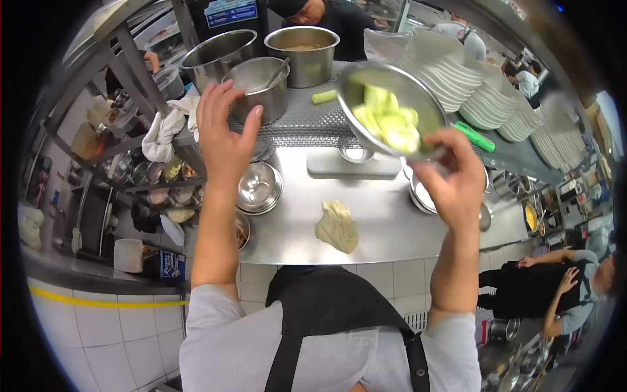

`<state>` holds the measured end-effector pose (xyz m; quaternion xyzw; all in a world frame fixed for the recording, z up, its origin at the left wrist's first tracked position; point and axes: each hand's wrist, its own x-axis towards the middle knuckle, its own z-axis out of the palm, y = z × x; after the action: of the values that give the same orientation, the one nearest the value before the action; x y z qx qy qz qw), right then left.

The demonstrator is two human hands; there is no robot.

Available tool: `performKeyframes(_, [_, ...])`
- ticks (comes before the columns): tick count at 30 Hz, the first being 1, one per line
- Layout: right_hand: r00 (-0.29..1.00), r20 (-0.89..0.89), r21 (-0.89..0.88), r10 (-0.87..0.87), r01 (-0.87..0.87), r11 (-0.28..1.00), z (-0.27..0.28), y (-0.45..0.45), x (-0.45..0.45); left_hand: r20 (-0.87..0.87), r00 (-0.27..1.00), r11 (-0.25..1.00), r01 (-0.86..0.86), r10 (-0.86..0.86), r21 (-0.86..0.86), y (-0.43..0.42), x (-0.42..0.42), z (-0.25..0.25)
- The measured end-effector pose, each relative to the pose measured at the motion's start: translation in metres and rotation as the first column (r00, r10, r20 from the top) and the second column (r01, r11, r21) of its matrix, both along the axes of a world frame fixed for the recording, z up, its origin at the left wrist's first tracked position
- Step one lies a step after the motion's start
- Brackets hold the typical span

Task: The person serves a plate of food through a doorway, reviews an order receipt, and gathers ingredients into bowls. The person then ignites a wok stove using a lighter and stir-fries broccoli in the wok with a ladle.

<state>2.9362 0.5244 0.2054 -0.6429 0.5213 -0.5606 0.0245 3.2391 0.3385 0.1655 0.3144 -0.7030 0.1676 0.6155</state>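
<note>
My right hand point(454, 176) grips the near rim of a steel bowl point(426, 90), thumb and fingers pinching its edge. The bowl is tilted toward me and holds pale green cut vegetable pieces point(385, 117), slightly blurred. My left hand point(225, 134) is raised with its fingers spread and nothing in it. Beside those fingers stands a steel pot point(269, 98) with a utensil handle sticking out; whether they touch it I cannot tell. Both hands are at the perforated metal shelf point(304, 124) above the counter.
Two more pots, one wide point(222, 52) and one filled point(304, 70), stand on the shelf. Stacked white plates point(441, 72) and a green-handled tool point(473, 136) are at right. Below, a crumpled cloth point(336, 227) and steel bowls point(258, 186) lie on the counter. Other people work nearby.
</note>
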Motion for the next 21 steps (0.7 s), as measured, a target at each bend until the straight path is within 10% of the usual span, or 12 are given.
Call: performKeyframes(21, [0.990, 0.074, -0.067, 0.118, -0.113, 0.991, 0.060, -0.160, 0.123, -0.253, 0.896, 0.879, 0.421, -0.365, 0.223, -0.044, 0.047, 0.000])
